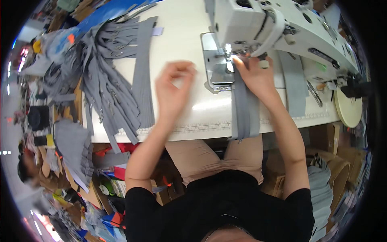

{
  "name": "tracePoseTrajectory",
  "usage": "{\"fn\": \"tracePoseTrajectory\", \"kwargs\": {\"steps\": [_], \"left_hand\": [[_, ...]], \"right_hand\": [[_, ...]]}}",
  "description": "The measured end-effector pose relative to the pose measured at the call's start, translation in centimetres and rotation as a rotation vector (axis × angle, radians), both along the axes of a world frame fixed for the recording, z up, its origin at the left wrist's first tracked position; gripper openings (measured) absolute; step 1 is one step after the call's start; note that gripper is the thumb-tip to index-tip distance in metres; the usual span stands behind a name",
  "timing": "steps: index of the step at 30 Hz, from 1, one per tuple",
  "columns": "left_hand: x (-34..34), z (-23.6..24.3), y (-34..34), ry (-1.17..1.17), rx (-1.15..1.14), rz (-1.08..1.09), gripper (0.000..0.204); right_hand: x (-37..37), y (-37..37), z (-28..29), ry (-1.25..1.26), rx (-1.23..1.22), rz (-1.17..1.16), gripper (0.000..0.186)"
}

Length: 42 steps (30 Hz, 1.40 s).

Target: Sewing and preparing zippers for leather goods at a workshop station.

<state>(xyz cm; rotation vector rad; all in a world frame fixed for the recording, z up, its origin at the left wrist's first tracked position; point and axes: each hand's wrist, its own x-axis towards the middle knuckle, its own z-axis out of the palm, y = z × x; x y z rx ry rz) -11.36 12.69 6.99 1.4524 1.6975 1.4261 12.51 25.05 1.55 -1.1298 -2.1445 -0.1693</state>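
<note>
A white sewing machine (242, 24) stands over the far right of the table, its presser foot above a metal plate (209, 46). Beneath my right hand (256, 74) a grey fabric strip with a zipper (242, 109) runs from the needle area down over the table's front edge. That hand holds the strip close to the needle, thumb near the presser foot; some fingertips are hidden by the machine. My left hand (175, 86) hovers over the table left of the machine, fingers curled and smeared by motion. Whether it holds anything does not show.
Many grey zipper strips (111, 76) lie heaped at the left, a wide grey band (143, 76) beside them. Right of my hand are another grey fabric piece (293, 86), tweezers (315, 94) and a pale round disc (348, 107). A ruler tape (189, 129) follows the front edge.
</note>
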Motion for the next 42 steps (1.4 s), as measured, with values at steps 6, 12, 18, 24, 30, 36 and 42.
{"fn": "tracePoseTrajectory", "kwargs": {"steps": [6,12,18,24,30,36,42], "left_hand": [[-14.7,-2.0,0.9,0.573,-0.234,0.451,0.046],[-11.5,-2.1,0.8,0.387,-0.136,0.440,0.049],[-11.4,-1.5,0.7,0.400,-0.098,0.461,0.047],[-10.6,-0.8,0.0,0.407,-0.156,0.443,0.032],[-6.9,0.0,0.2,0.372,-0.129,0.327,0.026],[-8.2,-0.5,0.5,0.470,0.009,0.322,0.028],[-8.0,0.6,0.8,0.277,-0.065,0.306,0.026]], "right_hand": [[0.3,-3.5,6.7,-0.199,-0.155,-0.057,0.041],[2.0,-5.9,7.5,-0.114,-0.160,0.004,0.043],[1.2,-8.2,9.0,-0.096,-0.250,0.025,0.044],[0.6,-9.0,9.2,-0.044,-0.244,0.114,0.042],[0.0,-10.0,8.6,-0.025,-0.309,0.170,0.041],[0.1,-10.9,9.1,-0.039,-0.312,0.165,0.040],[-0.8,-11.7,9.2,0.044,-0.289,0.208,0.040]]}}
